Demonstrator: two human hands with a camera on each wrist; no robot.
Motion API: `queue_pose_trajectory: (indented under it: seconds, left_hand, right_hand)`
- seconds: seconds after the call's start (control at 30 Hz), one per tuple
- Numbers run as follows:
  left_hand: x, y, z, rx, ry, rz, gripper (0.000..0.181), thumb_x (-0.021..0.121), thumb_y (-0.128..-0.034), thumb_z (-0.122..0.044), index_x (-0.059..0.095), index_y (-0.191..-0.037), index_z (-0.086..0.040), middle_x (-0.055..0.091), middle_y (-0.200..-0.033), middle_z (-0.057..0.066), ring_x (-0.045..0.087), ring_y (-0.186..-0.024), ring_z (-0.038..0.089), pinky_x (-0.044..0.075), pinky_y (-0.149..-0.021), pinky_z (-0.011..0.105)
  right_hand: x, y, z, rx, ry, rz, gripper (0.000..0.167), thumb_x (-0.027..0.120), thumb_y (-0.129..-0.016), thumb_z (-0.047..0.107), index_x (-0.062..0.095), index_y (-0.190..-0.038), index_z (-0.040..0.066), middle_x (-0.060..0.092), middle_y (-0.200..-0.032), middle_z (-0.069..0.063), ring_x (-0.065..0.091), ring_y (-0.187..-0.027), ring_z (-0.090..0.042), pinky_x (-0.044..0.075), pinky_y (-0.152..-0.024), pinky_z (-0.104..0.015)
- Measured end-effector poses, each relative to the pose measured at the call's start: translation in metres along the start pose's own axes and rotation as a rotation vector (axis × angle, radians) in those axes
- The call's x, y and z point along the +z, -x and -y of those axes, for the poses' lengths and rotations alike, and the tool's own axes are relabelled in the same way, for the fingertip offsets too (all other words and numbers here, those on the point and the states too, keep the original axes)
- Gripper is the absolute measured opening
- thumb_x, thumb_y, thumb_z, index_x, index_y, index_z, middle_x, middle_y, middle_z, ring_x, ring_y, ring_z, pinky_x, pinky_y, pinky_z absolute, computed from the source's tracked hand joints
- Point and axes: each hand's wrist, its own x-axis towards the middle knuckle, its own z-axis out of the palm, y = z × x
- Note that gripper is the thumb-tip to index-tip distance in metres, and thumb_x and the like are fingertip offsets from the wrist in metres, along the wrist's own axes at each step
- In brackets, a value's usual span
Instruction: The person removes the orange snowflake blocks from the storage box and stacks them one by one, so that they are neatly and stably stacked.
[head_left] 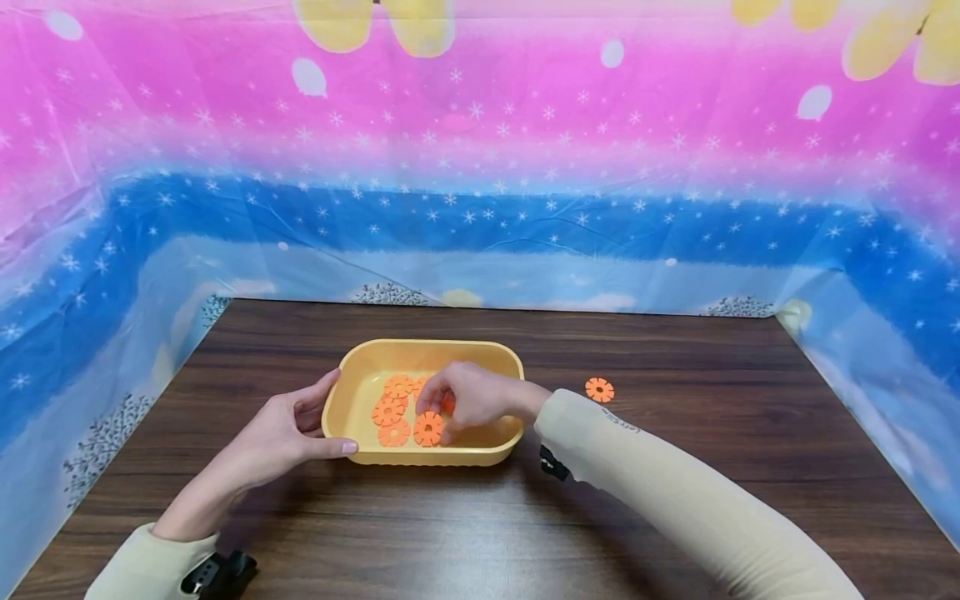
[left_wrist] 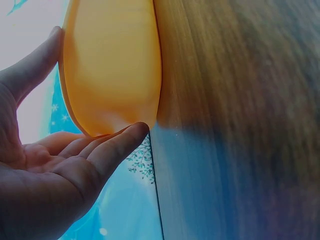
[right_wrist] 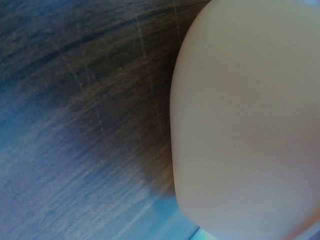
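Observation:
My left hand (head_left: 281,437) grips the left end of a yellow container (head_left: 450,457), thumb on the front rim and fingers along the end. In the left wrist view, that hand (left_wrist: 75,155) spans the end of the container (left_wrist: 112,60). Inside the container, my right hand (head_left: 476,396) pinches an orange notched disc (head_left: 428,428) between fingers and thumb. Several similar orange discs (head_left: 388,410) lie flat to its left; others are partly hidden behind the right fingers. The right wrist view shows the container's wall (right_wrist: 245,120), without the right hand's fingers.
One orange disc (head_left: 599,389) lies on the dark wooden table (head_left: 675,358), to the right of the container. A pink and blue patterned cloth (head_left: 480,217) hangs behind the table and along both sides.

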Motion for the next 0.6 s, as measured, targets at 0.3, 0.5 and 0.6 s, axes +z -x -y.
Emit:
queue_pose_trajectory:
  seconds: [0.3,0.5,0.6]
  left_hand:
    - [-0.001,0.0,-0.001,-0.027,-0.018,-0.004,0.099,0.081,-0.0711,-0.021,0.019,-0.148,-0.008,0.026,-0.146,0.02,0.047,-0.118,0.034,0.051,-0.08,0.031]
    - [-0.001,0.0,0.0,-0.037,-0.017,-0.005,0.1,0.081,-0.071,-0.022,0.019,-0.148,-0.008,0.026,-0.146,0.02,0.046,-0.119,0.033,0.05,-0.081,0.031]
    - [-0.001,0.0,0.0,-0.035,-0.015,-0.007,0.1,0.082,-0.0709,-0.021,0.019,-0.148,-0.009,0.027,-0.146,0.02,0.046,-0.119,0.033,0.05,-0.081,0.031]
  right_hand:
    - [-0.007,0.004,0.001,0.005,-0.066,-0.043,0.036,0.083,-0.066,0.006,0.071,-0.1,0.012,0.064,-0.084,0.001,0.055,-0.078,-0.02,0.046,-0.065,-0.022]
    - [-0.013,0.009,0.002,0.03,-0.141,-0.072,0.037,0.083,-0.067,0.01,0.071,-0.102,0.013,0.065,-0.084,-0.002,0.053,-0.07,-0.02,0.043,-0.058,-0.023]
    - [-0.018,0.012,0.002,0.047,-0.178,-0.088,0.038,0.083,-0.068,0.013,0.071,-0.104,0.016,0.065,-0.085,-0.001,0.051,-0.068,-0.021,0.04,-0.055,-0.023]
